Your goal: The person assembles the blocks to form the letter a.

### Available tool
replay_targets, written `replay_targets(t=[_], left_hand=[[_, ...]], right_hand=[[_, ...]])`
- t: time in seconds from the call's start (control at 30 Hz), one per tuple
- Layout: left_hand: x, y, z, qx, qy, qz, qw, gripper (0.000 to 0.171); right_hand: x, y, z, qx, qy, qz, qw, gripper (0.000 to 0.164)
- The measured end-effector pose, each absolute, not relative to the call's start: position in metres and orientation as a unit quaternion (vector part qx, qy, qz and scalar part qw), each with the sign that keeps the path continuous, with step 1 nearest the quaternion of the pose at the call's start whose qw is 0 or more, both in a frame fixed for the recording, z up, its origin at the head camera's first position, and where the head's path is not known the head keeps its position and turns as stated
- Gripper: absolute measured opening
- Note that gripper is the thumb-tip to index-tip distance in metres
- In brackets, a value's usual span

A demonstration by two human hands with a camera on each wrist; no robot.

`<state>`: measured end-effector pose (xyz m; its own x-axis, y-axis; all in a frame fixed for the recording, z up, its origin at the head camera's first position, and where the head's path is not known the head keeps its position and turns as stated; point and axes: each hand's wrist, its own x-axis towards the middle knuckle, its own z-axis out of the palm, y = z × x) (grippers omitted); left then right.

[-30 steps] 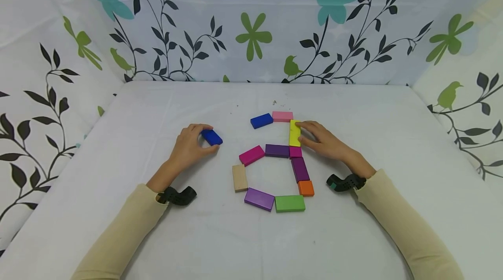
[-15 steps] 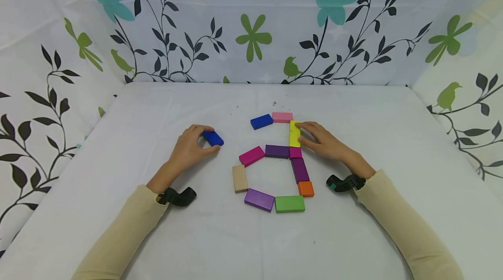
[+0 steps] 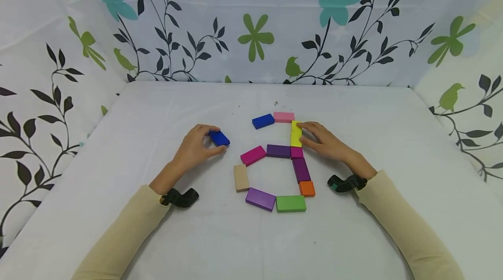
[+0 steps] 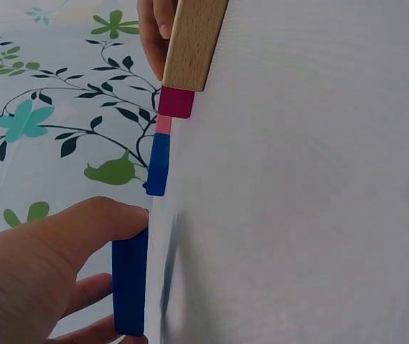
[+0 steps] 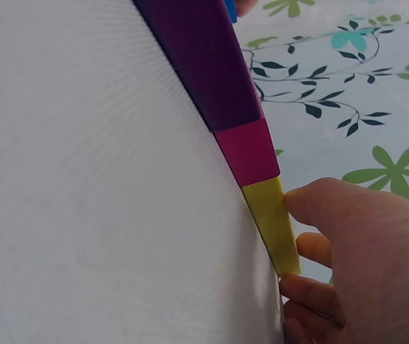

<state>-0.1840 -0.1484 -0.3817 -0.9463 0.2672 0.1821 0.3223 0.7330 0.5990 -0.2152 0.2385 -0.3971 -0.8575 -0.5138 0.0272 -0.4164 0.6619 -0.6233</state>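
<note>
My left hand (image 3: 196, 146) holds a blue block (image 3: 220, 138) between thumb and fingers, left of a ring of coloured blocks. In the left wrist view this blue block (image 4: 130, 283) is close over the table, with a shadow beside it. My right hand (image 3: 324, 141) has its thumb and fingers at the right side of a yellow block (image 3: 296, 134). The right wrist view shows the thumb near one end of that yellow block (image 5: 273, 226) and fingertips at the other. A second blue block (image 3: 263, 121) lies beside a pink block (image 3: 284, 117).
Below the yellow block lie a small magenta block (image 3: 296, 152), a dark purple block (image 3: 278, 151), another purple block (image 3: 301, 169) and an orange block (image 3: 307, 188). A magenta block (image 3: 253, 155), wooden block (image 3: 241, 178), violet block (image 3: 260, 199) and green block (image 3: 291, 203) complete the loop.
My left hand has moved slightly to the right with the blue block. The right hand stays at the yellow block. The whole head view has shifted a little.
</note>
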Motion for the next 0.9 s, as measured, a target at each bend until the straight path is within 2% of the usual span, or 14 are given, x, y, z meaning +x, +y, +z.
replay_targets(t=[0.9], left_hand=[[-0.173,-0.122,-0.366,-0.203,-0.929,-0.303,0.068,0.054]], right_hand=[[-0.216,0.240,-0.399,-0.254,0.909,-0.321,0.078,0.055]])
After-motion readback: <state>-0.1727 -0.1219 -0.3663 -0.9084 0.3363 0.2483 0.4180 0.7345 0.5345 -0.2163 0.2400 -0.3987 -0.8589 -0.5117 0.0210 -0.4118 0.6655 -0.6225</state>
